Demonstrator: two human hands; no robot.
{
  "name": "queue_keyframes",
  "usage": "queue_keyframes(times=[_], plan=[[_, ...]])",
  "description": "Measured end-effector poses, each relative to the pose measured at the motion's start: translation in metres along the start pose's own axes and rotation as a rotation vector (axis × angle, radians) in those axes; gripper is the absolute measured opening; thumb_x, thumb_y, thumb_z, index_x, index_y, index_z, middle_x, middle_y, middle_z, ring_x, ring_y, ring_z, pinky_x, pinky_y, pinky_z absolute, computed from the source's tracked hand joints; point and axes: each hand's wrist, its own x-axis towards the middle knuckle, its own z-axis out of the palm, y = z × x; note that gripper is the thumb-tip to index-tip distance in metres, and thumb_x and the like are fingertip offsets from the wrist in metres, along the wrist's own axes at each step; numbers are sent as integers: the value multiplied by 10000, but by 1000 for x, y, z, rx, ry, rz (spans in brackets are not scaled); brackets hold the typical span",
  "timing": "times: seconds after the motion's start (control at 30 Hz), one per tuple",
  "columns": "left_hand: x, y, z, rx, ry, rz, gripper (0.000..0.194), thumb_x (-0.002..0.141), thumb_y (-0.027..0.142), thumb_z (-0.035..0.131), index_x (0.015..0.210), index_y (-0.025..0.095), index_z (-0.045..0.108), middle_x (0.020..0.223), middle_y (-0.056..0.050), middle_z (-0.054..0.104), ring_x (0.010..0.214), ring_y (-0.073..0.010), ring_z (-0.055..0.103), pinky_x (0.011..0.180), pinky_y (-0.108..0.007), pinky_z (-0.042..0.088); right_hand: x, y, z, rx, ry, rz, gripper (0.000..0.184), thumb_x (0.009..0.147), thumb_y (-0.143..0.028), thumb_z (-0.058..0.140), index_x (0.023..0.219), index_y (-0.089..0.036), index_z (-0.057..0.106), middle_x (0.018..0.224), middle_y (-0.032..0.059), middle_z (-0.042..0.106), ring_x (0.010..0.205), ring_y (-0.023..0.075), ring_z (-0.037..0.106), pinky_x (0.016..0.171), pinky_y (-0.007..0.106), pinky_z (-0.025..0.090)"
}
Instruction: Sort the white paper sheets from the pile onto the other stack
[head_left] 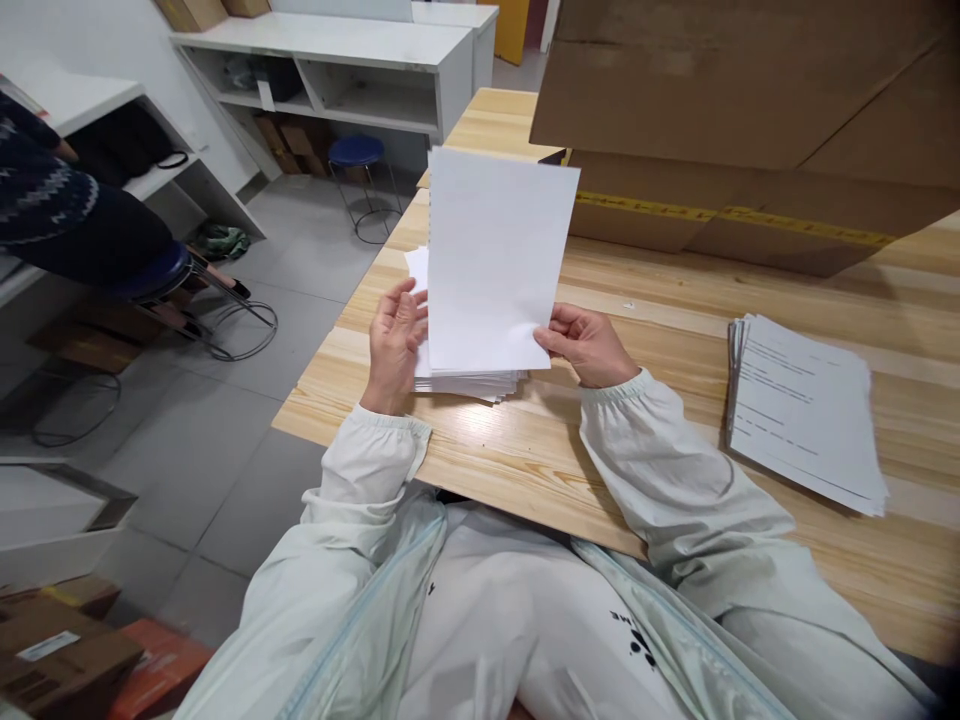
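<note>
A blank white sheet of paper (499,260) is held up above a stack of paper (472,385). My right hand (589,345) pinches its lower right corner between thumb and fingers. At the sheet's left edge is my left hand (394,340), its fingers loosely bent and apart; whether the fingertips touch the edge is hard to tell. The stack lies on the wooden table (510,460), mostly hidden by the raised sheet, with its front edges uneven. Farther right on the table rests a second stack of printed sheets (806,410).
A large cardboard box (735,120) with yellow tape stands at the back right of the table. To the left, a person (75,200) sits on a blue stool. Another blue stool (356,152) stands near white shelving (375,85). Cardboard boxes (60,650) lie at the lower left.
</note>
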Motion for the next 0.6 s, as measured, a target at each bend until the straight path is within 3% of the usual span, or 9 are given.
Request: queue_keyframes(times=[0.07, 0.13, 0.3, 0.6], plan=[[-5, 2, 5, -132, -155, -91, 694, 848, 815, 427, 1190, 238, 604, 1035, -97, 706, 1017, -227, 686, 720, -325, 557, -14, 4, -5, 6, -6, 34, 445, 651, -464, 858, 986, -199, 729, 765, 10, 728, 673, 145, 648, 605, 279, 524], [-13, 3, 13, -230, -248, -162, 706, 793, 833, 504, 1124, 227, 650, 996, -92, 727, 984, -243, 702, 707, -340, 572, -31, 11, -10, 29, -10, 81, 431, 655, -454, 865, 980, -202, 735, 792, 25, 745, 714, 163, 679, 654, 304, 554], [-36, 4, 36, -380, -407, -288, 653, 749, 732, 684, 1171, 233, 664, 1148, -87, 730, 1081, -273, 695, 788, -374, 593, -74, 24, -20, 112, 79, 164, 432, 649, -424, 887, 1011, -238, 744, 851, 38, 772, 761, 178, 717, 738, 336, 591], [-39, -1, 43, -457, -452, -346, 609, 804, 656, 690, 1231, 225, 646, 1332, -97, 665, 1185, -297, 658, 883, -419, 584, -96, 23, -23, 59, 135, 128, 318, 677, -394, 873, 952, -271, 771, 816, 23, 768, 729, 166, 707, 662, 283, 571]])
